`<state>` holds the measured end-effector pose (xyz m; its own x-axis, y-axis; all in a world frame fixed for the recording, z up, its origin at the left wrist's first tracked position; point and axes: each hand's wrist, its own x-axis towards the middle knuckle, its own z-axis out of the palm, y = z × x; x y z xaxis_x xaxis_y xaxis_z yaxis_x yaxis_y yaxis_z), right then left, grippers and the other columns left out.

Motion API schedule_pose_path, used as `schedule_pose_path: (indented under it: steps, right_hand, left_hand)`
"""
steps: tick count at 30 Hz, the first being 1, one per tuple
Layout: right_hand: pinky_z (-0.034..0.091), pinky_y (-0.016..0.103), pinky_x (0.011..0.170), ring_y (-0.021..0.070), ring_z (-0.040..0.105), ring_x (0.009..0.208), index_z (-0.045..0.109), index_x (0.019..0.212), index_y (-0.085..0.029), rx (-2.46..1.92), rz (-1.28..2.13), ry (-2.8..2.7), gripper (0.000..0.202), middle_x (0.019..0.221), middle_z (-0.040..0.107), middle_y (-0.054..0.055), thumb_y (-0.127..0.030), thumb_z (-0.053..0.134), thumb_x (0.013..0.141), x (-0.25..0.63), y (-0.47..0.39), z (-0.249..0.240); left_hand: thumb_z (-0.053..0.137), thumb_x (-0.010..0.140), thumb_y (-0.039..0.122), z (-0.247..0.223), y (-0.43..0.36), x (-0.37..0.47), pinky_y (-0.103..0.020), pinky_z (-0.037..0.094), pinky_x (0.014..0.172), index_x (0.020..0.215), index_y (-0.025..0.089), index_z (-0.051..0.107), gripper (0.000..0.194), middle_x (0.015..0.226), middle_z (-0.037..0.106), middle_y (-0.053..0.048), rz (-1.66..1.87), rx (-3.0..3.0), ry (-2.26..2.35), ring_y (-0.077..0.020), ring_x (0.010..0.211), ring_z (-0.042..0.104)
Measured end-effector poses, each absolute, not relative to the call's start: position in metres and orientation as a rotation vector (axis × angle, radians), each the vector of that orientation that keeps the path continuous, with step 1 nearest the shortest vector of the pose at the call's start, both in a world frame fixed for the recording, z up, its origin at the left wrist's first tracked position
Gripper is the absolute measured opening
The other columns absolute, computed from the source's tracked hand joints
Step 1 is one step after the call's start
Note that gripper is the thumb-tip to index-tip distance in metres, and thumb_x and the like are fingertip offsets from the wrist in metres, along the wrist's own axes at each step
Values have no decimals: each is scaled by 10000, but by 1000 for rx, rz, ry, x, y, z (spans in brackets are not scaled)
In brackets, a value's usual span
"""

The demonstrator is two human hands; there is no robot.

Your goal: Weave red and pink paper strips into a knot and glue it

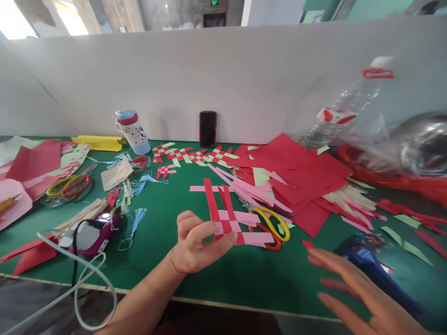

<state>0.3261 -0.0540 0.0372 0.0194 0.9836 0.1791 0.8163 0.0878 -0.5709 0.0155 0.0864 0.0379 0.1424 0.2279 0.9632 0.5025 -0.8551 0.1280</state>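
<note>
My left hand [196,243] pinches a woven piece of red and pink paper strips [229,226] by its lower left part, above the green table. Several loose strip ends stick out from its top and right side. To the right, my right hand [363,288] is slightly blurred, its fingers stretched and apart. A small red paper scrap [307,243] shows at its fingertips; whether they touch it, I cannot tell. Behind the woven piece lie scissors with a yellow and a red handle [279,224] and a bundle of pink paper strips [249,188].
Woven red-and-green paper pieces [199,157] lie near a phone [208,129] leaning on the partition. A cup [133,132], scissors [68,187], blue tassels [138,222] and a purple device [101,232] are left. Red sheets [307,177], a plastic bottle [344,107] and a blue tool [373,265] are right.
</note>
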Motion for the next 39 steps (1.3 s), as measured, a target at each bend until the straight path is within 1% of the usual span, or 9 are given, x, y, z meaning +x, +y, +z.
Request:
schedule_pose_path:
  steps: [2, 6, 10, 14, 19, 22, 27, 34, 39]
  right_hand:
    - [610, 334, 747, 250, 700, 949, 503, 1361, -317, -1634, 225, -1942, 548, 1317, 592, 109, -492, 605, 852, 304, -30, 52]
    - [489, 496, 1000, 326, 497, 1261, 464, 1379, -279, -1338, -97, -2098, 549, 1326, 537, 125, -316, 645, 861, 246, 11, 64]
    - [436, 534, 1017, 322, 469, 1245, 601, 1119, -250, -1188, -312, -2060, 333, 1244, 578, 107, -120, 660, 818, 209, 40, 64]
    - [446, 502, 978, 293, 507, 1177, 618, 946, -249, -1099, -341, -2028, 239, 1169, 627, 75, -57, 648, 807, 205, 61, 68]
    - [473, 426, 920, 231, 595, 1065, 620, 916, -245, -1095, 83, -2084, 74, 1015, 695, 45, -179, 601, 890, 218, 83, 77]
    - [481, 395, 892, 206, 626, 980, 632, 900, -244, -1109, 434, -2160, 40, 969, 704, 38, -252, 593, 903, 219, 95, 82]
    - [488, 334, 783, 190, 627, 866, 671, 886, -254, -1306, 854, -2188, 166, 932, 703, 19, -400, 593, 890, 211, 107, 94]
    - [415, 265, 589, 136, 539, 645, 711, 852, -243, -1428, 1067, -2052, 241, 709, 636, -14, -443, 578, 873, 213, 112, 103]
    - [376, 242, 533, 116, 494, 597, 706, 814, -231, -1450, 1177, -2098, 265, 658, 596, -26, -469, 600, 861, 211, 104, 109]
  left_hand:
    - [859, 673, 172, 39, 86, 16, -294, 401, 705, 1011, 363, 638, 446, 889, 443, 3, -1758, -2215, -713, -152, 753, 397]
    - [864, 664, 176, 35, 88, 15, -303, 408, 720, 927, 331, 663, 365, 889, 464, -10, -1682, -2231, -720, -170, 786, 401]
    - [860, 674, 196, 31, 91, 12, -317, 404, 747, 892, 338, 690, 311, 893, 503, -18, -1593, -2208, -732, -188, 837, 415]
    - [811, 726, 169, 33, 97, 9, -330, 422, 788, 982, 321, 692, 321, 950, 560, -41, -1518, -2254, -807, -199, 892, 465]
    - [742, 769, 194, 37, 109, 4, -358, 451, 815, 1141, 243, 612, 398, 929, 668, -57, -1654, -2572, -1061, -211, 867, 569]
    - [720, 772, 202, 40, 111, 3, -343, 464, 779, 1040, 235, 653, 278, 873, 697, -50, -1829, -2749, -1178, -209, 823, 602]
    - [695, 795, 234, 42, 108, 5, -301, 452, 718, 787, 217, 717, 28, 765, 689, -55, -2069, -2907, -1499, -190, 734, 599]
    - [760, 759, 376, 40, 108, 0, -237, 403, 605, 779, 167, 703, 218, 700, 625, -20, -2464, -2906, -1910, -129, 623, 527]
    - [786, 729, 411, 48, 107, -7, -203, 392, 515, 774, 146, 698, 284, 641, 610, -10, -2472, -3251, -1965, -97, 540, 510]
